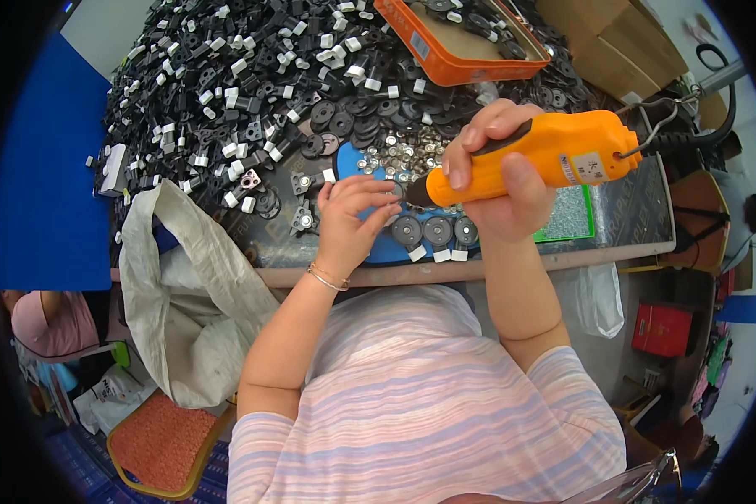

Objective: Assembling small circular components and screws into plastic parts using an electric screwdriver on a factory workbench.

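"What are you holding?"
"My right hand (pixel 512 206) grips the orange screwdriver (pixel 554 149), tip toward nine o'clock. I can't tell if my left hand (pixel 351 220) pinches anything."
"And the round black parts (pixel 437 230)?"
"Three sit at six o'clock on my blue mat (pixel 381 249)."

Small assembly wkshop, by the look: big heap of loose black & white plastic pcs (pixel 244 92) on a dark-topped workbench (pixel 634 206), corded orange elec. screwdriver (pixel 575 151) in use, bright-green-rimmed tray (pixel 591 210) w/ tiny silvery bits, brown cardboard box (pixel 617 50) at far R, 2nd person in pink (pixel 55 328) off L.
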### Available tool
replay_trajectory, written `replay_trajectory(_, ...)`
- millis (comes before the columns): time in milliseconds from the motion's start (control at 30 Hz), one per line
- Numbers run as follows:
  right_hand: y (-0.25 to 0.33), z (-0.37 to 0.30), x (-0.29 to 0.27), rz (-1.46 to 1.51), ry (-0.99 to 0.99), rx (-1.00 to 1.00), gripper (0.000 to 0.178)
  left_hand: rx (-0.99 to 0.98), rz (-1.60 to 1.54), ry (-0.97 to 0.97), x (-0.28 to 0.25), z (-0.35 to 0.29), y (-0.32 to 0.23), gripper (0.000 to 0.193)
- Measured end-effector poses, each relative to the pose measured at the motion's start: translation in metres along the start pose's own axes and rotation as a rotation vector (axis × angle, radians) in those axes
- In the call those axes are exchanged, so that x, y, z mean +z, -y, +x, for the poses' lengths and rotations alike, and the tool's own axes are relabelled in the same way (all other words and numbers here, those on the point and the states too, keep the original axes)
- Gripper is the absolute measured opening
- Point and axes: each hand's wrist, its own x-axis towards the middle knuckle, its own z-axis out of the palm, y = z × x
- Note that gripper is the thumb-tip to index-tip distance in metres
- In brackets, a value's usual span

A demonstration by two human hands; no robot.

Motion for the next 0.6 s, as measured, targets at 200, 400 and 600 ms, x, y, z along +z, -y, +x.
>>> replay_trajectory(200,-0.005,-0.003,0.014,0.146,-0.091,-0.02,0.023,0.015,-0.023,-0.032,-0.004,-0.006,0.001,0.013)
replay_trajectory(400,-0.003,-0.008,0.005,-0.025,0.004,0.024,0.028,-0.046,0.129,0.053,-0.033,0.005,0.0,0.052)
replay_trajectory(600,-0.003,-0.011,-0.002,-0.056,-0.05,0.009,0.026,-0.089,0.355,-0.06,-0.115,0.025,0.042,0.043)
